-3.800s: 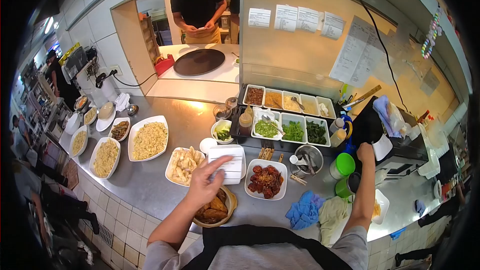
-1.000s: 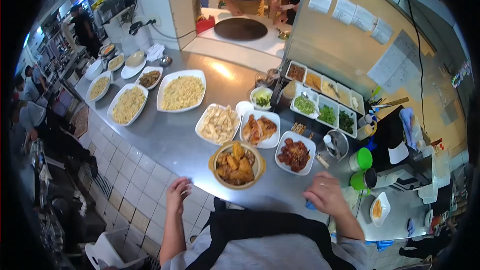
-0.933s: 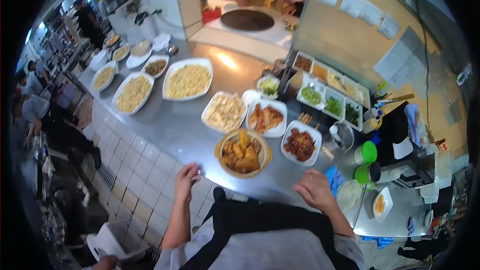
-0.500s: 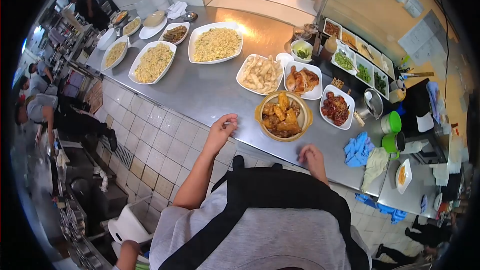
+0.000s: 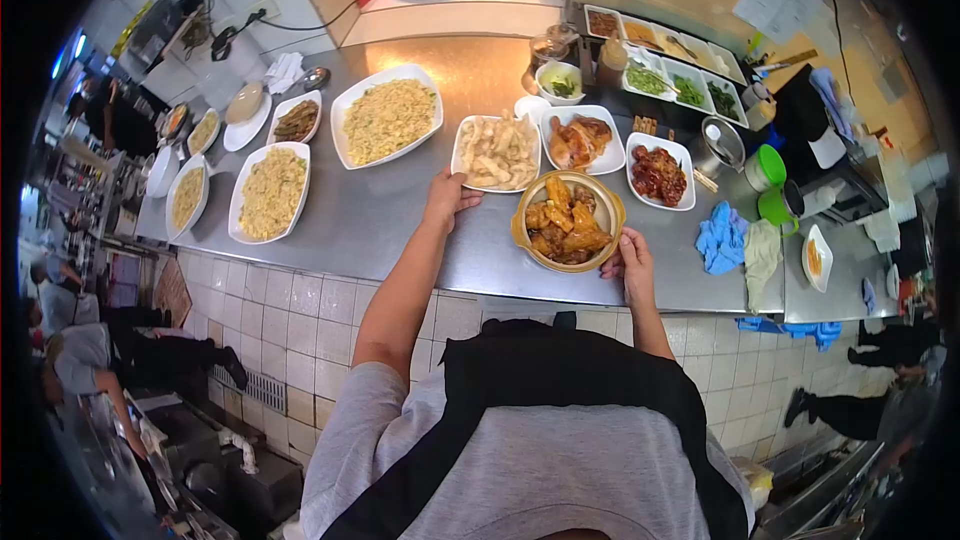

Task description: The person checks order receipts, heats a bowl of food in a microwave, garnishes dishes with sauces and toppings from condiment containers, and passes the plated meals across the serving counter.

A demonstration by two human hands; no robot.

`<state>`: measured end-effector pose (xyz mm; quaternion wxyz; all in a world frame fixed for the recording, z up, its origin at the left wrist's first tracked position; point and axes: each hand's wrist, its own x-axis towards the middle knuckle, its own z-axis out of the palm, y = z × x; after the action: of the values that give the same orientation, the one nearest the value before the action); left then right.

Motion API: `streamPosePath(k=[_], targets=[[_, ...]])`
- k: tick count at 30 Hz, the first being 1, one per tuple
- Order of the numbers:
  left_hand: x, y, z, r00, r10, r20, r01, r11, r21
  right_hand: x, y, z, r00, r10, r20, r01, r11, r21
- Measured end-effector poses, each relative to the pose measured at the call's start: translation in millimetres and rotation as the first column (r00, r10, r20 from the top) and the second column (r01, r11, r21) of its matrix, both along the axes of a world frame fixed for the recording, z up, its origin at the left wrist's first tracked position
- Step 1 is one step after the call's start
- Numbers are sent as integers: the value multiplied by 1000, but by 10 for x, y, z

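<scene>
My left hand (image 5: 448, 198) touches the lower left corner of a white square bowl of pale fried strips (image 5: 497, 152), thumb on its rim. My right hand (image 5: 631, 258) is at the lower right side of a round tan clay pot (image 5: 520, 230), its fingers curled against the rim. Browned glazed pieces (image 5: 570, 222) fill the pot. Behind the pot stands a white dish of roasted chicken (image 5: 580, 143). To its right is a white dish of dark red glazed pieces (image 5: 658, 176). The underside of each hand's fingers is partly hidden.
Large white dishes of fried rice (image 5: 388, 120) stand at the left. Topping trays (image 5: 688, 92) line the back right. A blue cloth (image 5: 722, 238), a pale green cloth (image 5: 762, 262) and green-lidded containers (image 5: 766, 168) are at the right. Other people work at far left.
My left hand has moved forward from the counter's edge to the bowl of pale strips. My right hand has come up to the clay pot's rim. The view has turned.
</scene>
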<state>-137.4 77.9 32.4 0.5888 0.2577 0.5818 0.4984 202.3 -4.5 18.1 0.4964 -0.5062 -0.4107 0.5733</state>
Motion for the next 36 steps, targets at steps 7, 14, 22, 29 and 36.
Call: streamPosePath(k=[7,14,22,29,36], targets=[[45,-263,-179,973,182,140,-198,974,111,78,127,28,982,-111,150,97,990,98],[99,-838,105,930,328,164,-360,901,242,-641,472,1250,817,-82,571,-348,720,600],[556,-1197,720,930,325,171,-360,900,248,-1124,608,1605,669,-215,711,-598,411,688],[913,-1202,880,963,168,209,-205,964,169,-671,494,1600,512,-184,839,-724,433,537],[1098,-1269,765,968,74,239,-110,984,139,-118,577,1517,633,-180,753,-545,588,598]])
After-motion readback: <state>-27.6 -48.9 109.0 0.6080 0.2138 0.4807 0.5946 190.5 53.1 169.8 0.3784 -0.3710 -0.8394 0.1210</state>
